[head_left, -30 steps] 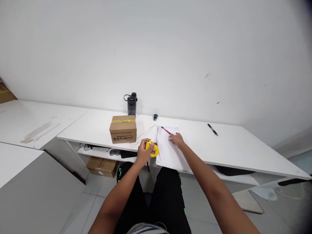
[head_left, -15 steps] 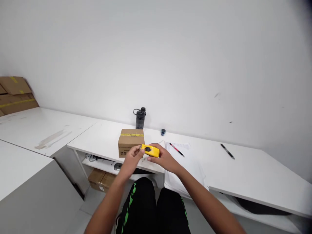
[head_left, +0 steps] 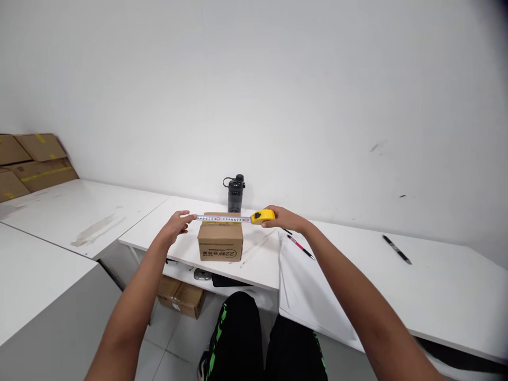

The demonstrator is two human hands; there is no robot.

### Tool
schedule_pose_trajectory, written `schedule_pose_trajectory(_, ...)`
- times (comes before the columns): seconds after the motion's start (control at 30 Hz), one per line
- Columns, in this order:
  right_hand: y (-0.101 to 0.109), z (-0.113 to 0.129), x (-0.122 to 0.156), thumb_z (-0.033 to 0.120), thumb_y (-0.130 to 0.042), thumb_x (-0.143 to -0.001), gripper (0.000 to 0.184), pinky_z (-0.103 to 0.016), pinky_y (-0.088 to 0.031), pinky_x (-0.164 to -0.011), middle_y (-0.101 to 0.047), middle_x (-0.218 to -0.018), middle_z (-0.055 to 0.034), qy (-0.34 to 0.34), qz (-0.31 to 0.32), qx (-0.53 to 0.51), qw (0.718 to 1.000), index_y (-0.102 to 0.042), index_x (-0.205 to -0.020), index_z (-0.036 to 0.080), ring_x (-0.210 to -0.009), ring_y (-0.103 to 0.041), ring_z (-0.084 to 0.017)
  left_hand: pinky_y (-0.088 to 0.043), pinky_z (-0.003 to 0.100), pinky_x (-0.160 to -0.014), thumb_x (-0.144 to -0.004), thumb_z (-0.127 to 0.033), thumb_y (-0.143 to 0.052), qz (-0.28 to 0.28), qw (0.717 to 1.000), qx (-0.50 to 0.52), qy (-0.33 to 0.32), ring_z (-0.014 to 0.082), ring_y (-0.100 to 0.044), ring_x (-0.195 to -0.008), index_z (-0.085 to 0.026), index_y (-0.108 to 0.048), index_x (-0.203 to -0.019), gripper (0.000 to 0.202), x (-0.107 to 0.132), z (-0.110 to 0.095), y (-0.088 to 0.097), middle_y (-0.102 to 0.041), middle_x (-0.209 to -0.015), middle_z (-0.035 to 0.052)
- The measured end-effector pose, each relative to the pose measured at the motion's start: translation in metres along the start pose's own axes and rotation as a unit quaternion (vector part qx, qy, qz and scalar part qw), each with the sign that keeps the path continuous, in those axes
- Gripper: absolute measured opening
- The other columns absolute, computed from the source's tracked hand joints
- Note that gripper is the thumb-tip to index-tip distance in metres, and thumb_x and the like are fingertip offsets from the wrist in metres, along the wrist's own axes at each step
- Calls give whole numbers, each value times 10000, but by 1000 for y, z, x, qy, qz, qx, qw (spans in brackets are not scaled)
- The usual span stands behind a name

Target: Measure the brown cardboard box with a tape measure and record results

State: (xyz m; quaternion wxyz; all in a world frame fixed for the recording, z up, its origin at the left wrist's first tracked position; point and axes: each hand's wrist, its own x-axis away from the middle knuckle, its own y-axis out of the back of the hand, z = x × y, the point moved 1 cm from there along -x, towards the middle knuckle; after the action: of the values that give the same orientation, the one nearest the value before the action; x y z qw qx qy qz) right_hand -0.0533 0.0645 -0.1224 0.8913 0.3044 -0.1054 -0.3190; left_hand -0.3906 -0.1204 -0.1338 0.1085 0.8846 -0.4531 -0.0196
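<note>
Tape measure (head_left: 263,216) now extended; blade (head_left: 224,218) over box (head_left: 220,244)

Just one cam here, worn on the person's head, looking forward and tipped down over their own lap. The forearms (head_left: 137,296) come in from the bottom edge, with the knees (head_left: 241,312) low in the middle. It's super wide and close enough that the left hand (head_left: 175,225) and right hand (head_left: 283,217) sit mid-frame over the table (head_left: 444,286). Plain wall (head_left: 254,95) fills the top half, and some floor (head_left: 178,338) shows down low.
</note>
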Motion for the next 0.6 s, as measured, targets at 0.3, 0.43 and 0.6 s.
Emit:
schedule_pose_trajectory(0.3, -51, 1, -16, 371, -631, -748, 485, -288, -437, -663, -629, -971, -23, 7, -79, 22, 997, -417, -1164, 244, -835, -598, -200, -486, 336, -668, -576, -699, -681, 72, 985, -141, 72, 279, -628, -936, -182, -530, -989, 678, -13, 26, -41, -650, -1069, 148)
schedule_pose_trajectory(0.43, -62, 14, -13, 351, -600, -740, 360, -280, -398, -585, -627, -892, -8, 4, -135, 77, 988, -429, -1040, 250, -754, -589, -209, -490, 345, -677, -582, -673, -704, 73, 987, -130, 60, 279, -624, -938, -177, -515, -909, 623, -11, 22, -46, -658, -1013, 144)
schedule_pose_trajectory(0.6, -62, 17, 12, 365, -605, -744, 324, -310, -394, -630, -626, -908, -36, 49, -232, 178, 955, -492, -1017, 232, -773, -578, -231, -488, 319, -641, -587, -579, -755, 55, 991, -125, 6, 173, -593, -695, -185, -514, -865, 539, -17, 9, -32, -622, -775, 39)
